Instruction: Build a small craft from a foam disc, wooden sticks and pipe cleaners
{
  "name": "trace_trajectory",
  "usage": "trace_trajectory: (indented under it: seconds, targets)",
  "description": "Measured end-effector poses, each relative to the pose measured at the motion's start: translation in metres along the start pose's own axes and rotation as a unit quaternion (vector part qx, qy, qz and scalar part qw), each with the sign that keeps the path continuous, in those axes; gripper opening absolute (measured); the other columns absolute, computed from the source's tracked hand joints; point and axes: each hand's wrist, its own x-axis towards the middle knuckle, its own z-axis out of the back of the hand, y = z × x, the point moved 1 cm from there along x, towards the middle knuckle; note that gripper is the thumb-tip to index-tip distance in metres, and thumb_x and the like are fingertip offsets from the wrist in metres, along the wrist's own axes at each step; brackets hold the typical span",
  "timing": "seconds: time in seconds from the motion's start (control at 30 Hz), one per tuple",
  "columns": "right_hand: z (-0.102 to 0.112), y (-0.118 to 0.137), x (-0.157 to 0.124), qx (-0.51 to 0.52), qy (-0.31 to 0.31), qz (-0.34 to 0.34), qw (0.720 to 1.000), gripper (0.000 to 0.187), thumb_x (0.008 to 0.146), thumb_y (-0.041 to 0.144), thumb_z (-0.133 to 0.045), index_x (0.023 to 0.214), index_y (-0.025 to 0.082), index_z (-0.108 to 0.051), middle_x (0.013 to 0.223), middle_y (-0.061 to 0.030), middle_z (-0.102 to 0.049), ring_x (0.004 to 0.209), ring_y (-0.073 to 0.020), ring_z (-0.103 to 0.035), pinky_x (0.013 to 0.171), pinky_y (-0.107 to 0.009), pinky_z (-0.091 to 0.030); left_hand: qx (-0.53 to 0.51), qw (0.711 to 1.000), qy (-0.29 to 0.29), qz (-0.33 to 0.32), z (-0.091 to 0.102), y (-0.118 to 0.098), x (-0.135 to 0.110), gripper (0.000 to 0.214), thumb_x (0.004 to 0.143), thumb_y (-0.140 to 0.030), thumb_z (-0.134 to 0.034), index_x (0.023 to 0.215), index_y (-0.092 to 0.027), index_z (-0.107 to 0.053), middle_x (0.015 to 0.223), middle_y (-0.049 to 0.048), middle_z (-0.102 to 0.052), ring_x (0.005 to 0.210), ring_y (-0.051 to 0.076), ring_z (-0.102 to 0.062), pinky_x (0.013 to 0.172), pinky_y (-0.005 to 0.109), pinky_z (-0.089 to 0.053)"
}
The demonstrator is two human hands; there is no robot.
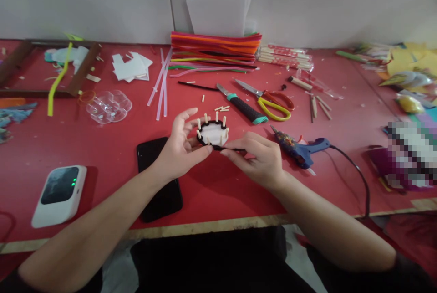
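Note:
Held above the red table is a small round white disc [214, 134] with several short wooden pegs standing upright around its rim. A black pipe cleaner [215, 147] runs around the pegs' feet. My left hand [182, 145] grips the disc from the left, thumb at its near edge and fingers behind. At the disc's near right side, my right hand [257, 154] pinches the loose end of the black pipe cleaner between thumb and fingers. A few cut wooden pieces [222, 109] lie just beyond the disc.
Beyond my hands lie a utility knife [244, 106], scissors [273, 101] and pipe cleaners [215, 51]. A corded glue gun [300, 147] rests at right. A black phone [160, 202] and a white device [59, 195] lie at left, near the table edge [218, 229].

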Motion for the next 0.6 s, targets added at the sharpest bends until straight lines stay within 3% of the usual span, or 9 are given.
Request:
trace_trajectory:
  seconds: [0.1,0.27,0.47,0.6]
  targets:
    - [-0.0006,-0.0007,-0.0008,-0.010,-0.001,0.005,1.000,0.005,0.090,0.025,-0.075,0.090,0.020,-0.074,0.069,-0.0001,-0.070,0.056,-0.0103,-0.060,0.054,-0.022,-0.051,0.008,1.000,-0.016,0.013,0.0006,-0.0001,0.0003,0.081,0.075,-0.023,-0.078,0.142,-0.029,-0.034,0.149,0.0137,-0.049,0.111,0.021,-0.070,0.101,0.041,-0.058]
    - [-0.0020,-0.0022,-0.0020,-0.012,-0.003,0.014,1.000,0.002,0.089,0.022,-0.075,0.091,0.021,-0.075,0.069,-0.0001,-0.069,0.056,-0.0108,-0.061,0.055,-0.022,-0.051,0.005,1.000,0.001,0.018,0.0006,-0.0009,0.0017,0.061,0.079,-0.021,-0.075,0.133,-0.022,-0.049,0.146,0.0134,-0.056,0.130,0.026,-0.062,0.110,0.043,-0.052]
    - [-0.0024,-0.0003,-0.0025,-0.026,-0.006,0.014,1.000,0.003,0.090,0.019,-0.071,0.090,0.021,-0.073,0.069,0.0006,-0.070,0.052,-0.0094,-0.058,0.051,-0.021,-0.049,-0.066,0.996,0.009,0.062,0.0007,0.0007,0.0032,0.058,0.077,-0.017,-0.078,0.131,-0.022,-0.055,0.125,0.0093,-0.071,0.115,0.023,-0.070,0.109,0.046,-0.052]
    - [-0.0021,0.0011,-0.0024,-0.013,-0.007,0.006,1.000,0.006,0.088,0.014,-0.070,0.090,0.020,-0.071,0.071,-0.0001,-0.071,0.052,-0.0088,-0.058,0.050,-0.020,-0.048,-0.097,0.993,0.009,0.072,-0.0003,-0.0015,0.0033,0.061,0.074,-0.015,-0.082,0.128,-0.024,-0.056,0.124,0.0071,-0.071,0.115,0.023,-0.070,0.105,0.044,-0.056]
